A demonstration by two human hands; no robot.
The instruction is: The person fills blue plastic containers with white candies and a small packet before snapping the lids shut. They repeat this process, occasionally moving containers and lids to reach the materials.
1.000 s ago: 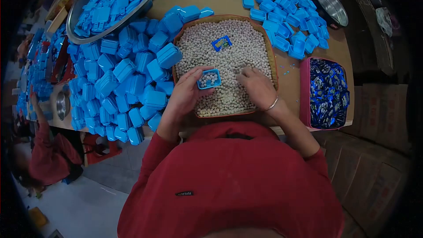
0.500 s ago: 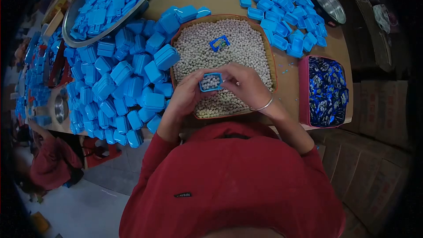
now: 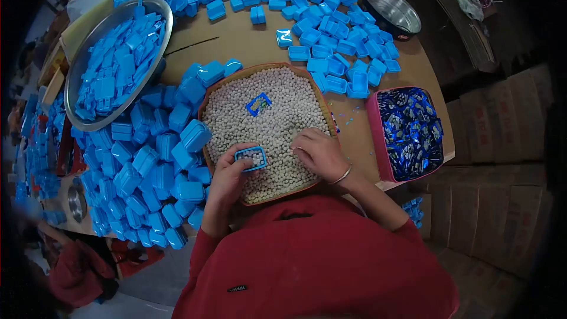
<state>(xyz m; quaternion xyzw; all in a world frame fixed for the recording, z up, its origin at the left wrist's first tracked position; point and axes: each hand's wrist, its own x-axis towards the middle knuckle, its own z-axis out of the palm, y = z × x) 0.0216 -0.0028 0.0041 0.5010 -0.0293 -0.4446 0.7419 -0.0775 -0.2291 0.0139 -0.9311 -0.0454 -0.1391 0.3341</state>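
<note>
My left hand (image 3: 227, 172) grips a small open blue plastic box (image 3: 264, 157), with the thumb over its rim. Some pale round balls lie inside the box. My right hand (image 3: 319, 152) is at the right part of a shallow tray (image 3: 326, 112) full of the same pale balls (image 3: 277, 91). Its fingers are curled together at the surface of the balls, and whatever they pinch is hidden. A small blue printed packet (image 3: 258, 104) lies on the balls farther back.
Closed blue boxes (image 3: 156, 165) are heaped left of the tray; open blue boxes (image 3: 336, 65) lie behind. A metal basin (image 3: 168, 23) holds flat blue pieces. At right, a pink-sided container (image 3: 376, 142) holds shiny blue packets. Another person (image 3: 77, 272) is at lower left.
My right hand has left the blue box and moved right, down to the balls. My left hand still holds the box. The view has shifted, showing more of the table's far side.
</note>
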